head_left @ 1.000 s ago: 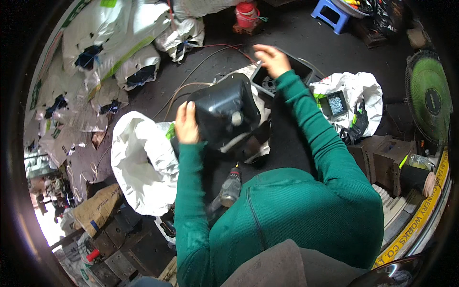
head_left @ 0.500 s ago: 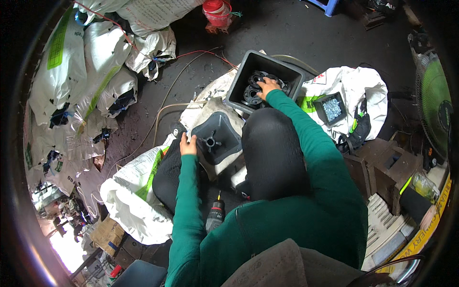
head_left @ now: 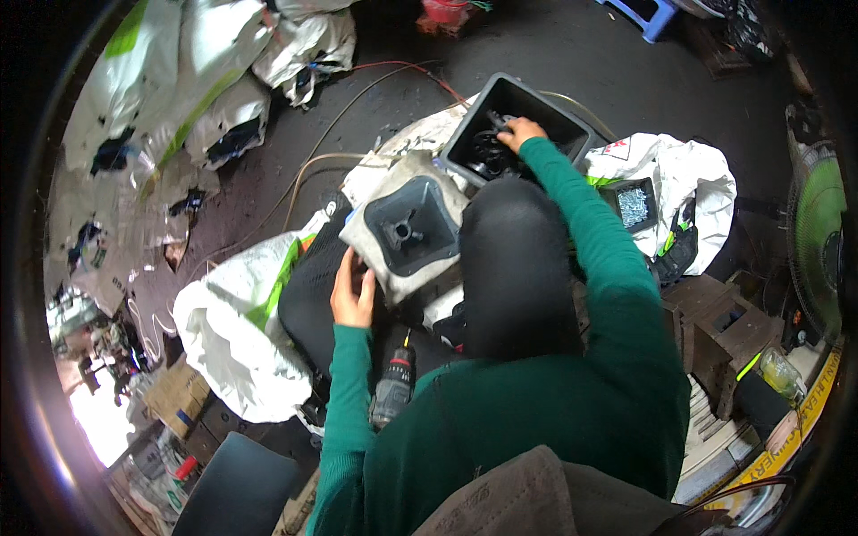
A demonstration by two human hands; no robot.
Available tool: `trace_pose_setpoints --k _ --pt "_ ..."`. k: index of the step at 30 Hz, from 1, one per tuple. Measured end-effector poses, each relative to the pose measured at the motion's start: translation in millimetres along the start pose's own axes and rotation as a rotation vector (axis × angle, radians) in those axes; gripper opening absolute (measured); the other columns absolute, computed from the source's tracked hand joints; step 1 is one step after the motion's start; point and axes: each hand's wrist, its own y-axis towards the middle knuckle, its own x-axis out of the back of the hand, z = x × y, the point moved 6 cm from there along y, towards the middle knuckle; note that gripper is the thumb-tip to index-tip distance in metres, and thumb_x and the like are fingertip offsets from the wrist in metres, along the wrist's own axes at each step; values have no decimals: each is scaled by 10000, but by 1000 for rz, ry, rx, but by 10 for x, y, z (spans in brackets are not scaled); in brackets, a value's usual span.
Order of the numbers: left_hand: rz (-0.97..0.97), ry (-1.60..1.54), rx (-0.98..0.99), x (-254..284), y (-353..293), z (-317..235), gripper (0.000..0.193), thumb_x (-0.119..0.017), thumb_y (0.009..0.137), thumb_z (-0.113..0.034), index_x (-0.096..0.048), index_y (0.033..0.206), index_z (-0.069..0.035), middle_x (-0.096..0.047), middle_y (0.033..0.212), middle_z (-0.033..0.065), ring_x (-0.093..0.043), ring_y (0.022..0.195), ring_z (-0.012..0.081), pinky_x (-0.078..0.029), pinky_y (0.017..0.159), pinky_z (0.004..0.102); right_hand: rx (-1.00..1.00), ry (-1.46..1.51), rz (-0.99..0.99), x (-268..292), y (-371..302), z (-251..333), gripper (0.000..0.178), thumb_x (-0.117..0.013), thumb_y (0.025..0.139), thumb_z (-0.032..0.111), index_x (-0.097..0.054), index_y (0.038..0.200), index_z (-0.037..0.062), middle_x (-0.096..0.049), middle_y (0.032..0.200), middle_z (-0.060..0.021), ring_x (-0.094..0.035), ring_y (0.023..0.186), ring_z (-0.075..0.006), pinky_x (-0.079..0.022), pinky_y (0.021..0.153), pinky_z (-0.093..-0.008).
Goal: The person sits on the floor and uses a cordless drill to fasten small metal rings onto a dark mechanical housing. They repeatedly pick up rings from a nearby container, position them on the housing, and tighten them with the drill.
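Since the frame half a second ago, the right hand [head_left: 520,134] has gone from lying over the black moulded parts [head_left: 487,156] to a spot farther up and right in the grey bin [head_left: 467,127], and the left hand [head_left: 355,290] has slid from beside the black square dish-shaped panel [head_left: 435,217] to the lower-left corner of the pale cloth pad [head_left: 367,239] under it.

Now the panel lies hollow side up on the pad, left of a black-clad knee [head_left: 514,268], showing a central socket with short arms. Nearly square, it has no clear long axis, and it sits slightly turned. From the left hand it lies just up and to the right; from the right hand, down and to the left, so the left is clearly nearer. The bin stands beyond the panel, up and to the right.

The left hand has its thumb parted from its curved fingers, and seems to touch the pad's edge rather than the panel. The right hand's fingers bend down beside a dark part; whether they pinch it, I cannot tell.

A cordless drill [head_left: 393,389] lies at the lap, its bit pointing up toward the pad. Right of the bin, a small black tray [head_left: 617,190] of screws [head_left: 634,204] sits on a white sack [head_left: 712,174].
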Motion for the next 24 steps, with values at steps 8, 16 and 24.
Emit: trace_pose_setpoints --k 8,16,24 --pt "51 -136 -5 -126 92 166 510 -635 794 -151 -456 1263 -63 -600 1073 126 -623 742 136 -497 671 263 116 -93 -191 1318 -565 1080 359 -583 799 371 -627 1034 102 -620 972 -162 -578 925 -346 -445 824 -404" --pt "91 -118 37 -188 27 321 682 -674 741 -207 -357 1337 -120 -548 1135 191 -626 827 233 -494 747 330 -89 1108 442 -533 -1355 2024 402 -713 757 232 -579 1108 90 -620 926 -33 -587 752 -111 -497 493 -245" --pt "350 518 93 -649 83 269 752 -641 745 -264 -239 1380 -254 -395 1295 201 -451 1152 369 -408 923 451 58 447 167 -686 -1347 1898 604 -718 693 431 -552 1177 111 -636 991 -134 -621 871 -224 -490 774 -325"
